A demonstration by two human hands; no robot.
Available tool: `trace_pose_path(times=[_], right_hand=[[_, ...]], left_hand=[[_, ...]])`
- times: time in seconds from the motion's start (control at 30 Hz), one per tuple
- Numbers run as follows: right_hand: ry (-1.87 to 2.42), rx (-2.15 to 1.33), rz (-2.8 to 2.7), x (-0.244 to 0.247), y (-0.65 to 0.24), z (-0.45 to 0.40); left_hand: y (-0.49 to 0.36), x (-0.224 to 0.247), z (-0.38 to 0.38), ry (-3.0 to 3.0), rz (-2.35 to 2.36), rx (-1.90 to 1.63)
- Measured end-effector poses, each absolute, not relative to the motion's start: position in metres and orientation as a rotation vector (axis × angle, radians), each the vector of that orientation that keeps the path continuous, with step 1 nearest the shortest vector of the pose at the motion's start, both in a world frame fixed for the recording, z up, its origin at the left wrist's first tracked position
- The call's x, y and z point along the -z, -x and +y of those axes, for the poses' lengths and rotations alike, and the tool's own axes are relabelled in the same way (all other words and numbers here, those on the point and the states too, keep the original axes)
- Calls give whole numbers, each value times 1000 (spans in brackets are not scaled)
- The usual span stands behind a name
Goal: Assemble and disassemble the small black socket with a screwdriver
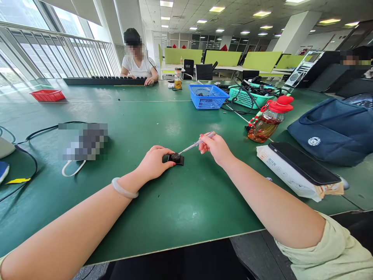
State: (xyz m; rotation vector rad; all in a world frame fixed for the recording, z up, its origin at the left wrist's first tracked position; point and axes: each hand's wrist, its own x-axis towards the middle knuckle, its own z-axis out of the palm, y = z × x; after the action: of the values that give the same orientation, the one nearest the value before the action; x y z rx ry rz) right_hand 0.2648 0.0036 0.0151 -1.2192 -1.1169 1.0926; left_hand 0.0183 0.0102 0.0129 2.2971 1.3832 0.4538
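Observation:
A small black part point(176, 158) with a round top and a flat square base sits on the green table point(180, 206). My left hand point(155, 161) grips it from the left, thumb in front and fingers behind. In my right hand point(214, 147) is a thin screwdriver point(194, 145) with a clear handle, held in closed fingers. Its shaft slants down to the left, and the tip is at the upper right edge of the black part; whether it touches cannot be made out.
Farther back are a blue basket point(207, 97), a green basket point(247, 98) with cables and a red tray point(47, 95). Right: a red-lidded bottle point(266, 124), a blue bag point(332, 128), a phone point(304, 162) on a white packet. A person point(139, 64) sits opposite.

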Motion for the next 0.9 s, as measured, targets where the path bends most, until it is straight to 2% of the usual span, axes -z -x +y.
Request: trace_pose_path(times=[0.47,0.7,0.9], right_hand=[[1332,-1058,-1158,-13,-267,7],[1280,-991,-1203,-10,-264,5],[1155,-1097,-1211,-15,-259,0]], left_hand=[[-19,-14,10,-2292,1386,-459],[-19,-13,10,-2302,1390,-454],[-18,-13,10,-2312,1392,-462]])
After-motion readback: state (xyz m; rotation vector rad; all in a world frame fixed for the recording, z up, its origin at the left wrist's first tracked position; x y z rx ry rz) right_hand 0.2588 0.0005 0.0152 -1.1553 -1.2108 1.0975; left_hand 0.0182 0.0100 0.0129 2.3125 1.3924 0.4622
